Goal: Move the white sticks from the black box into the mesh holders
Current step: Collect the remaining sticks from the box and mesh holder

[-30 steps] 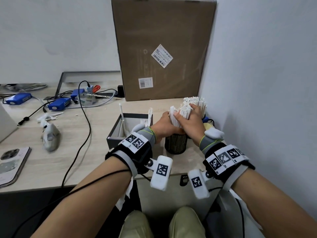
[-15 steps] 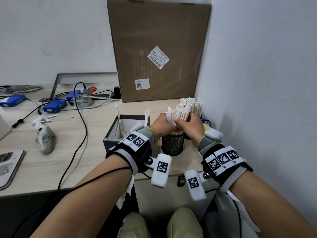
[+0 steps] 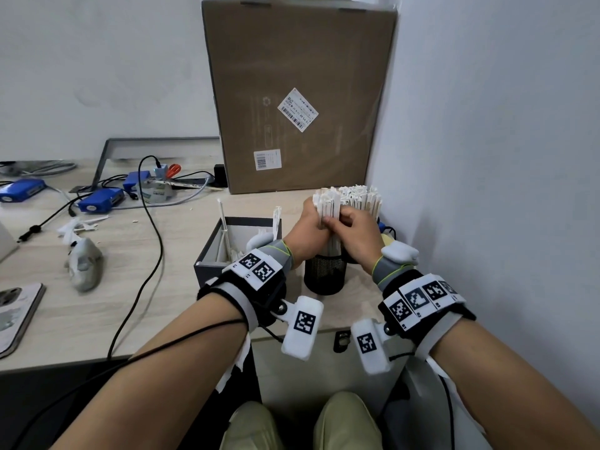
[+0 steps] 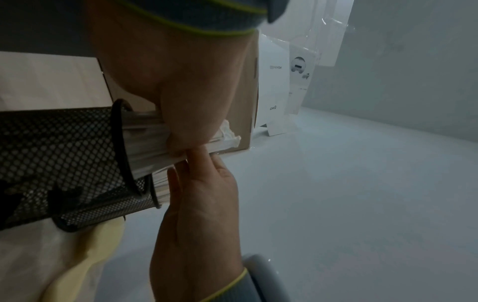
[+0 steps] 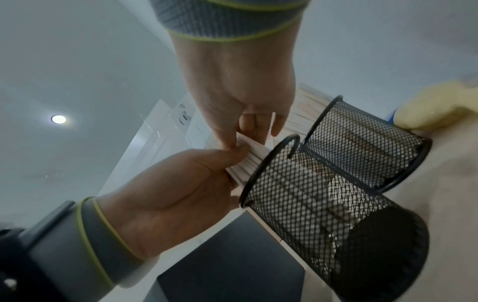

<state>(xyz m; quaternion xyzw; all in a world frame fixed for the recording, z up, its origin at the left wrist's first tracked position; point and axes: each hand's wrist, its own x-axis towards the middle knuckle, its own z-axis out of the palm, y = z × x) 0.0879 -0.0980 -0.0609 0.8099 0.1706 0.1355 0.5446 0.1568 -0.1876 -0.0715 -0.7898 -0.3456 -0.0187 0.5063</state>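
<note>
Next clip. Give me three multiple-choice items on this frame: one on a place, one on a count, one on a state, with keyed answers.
1. Where does the black box stand relative to the near holder?
A. To its left
B. To its right
C. On top of it

2. How many mesh holders show in the right wrist view?
A. One
B. Two
C. Four

3. What is the left hand doing?
A. Lying flat on the desk
B. Holding scissors
C. Gripping a bundle of sticks standing in the near holder

Answers:
1 A: the head view shows the box left of the holder.
2 B: the near holder and a second holder stand side by side.
3 C: its fingers curl round the bundle, and the right hand pinches the same sticks.
</note>
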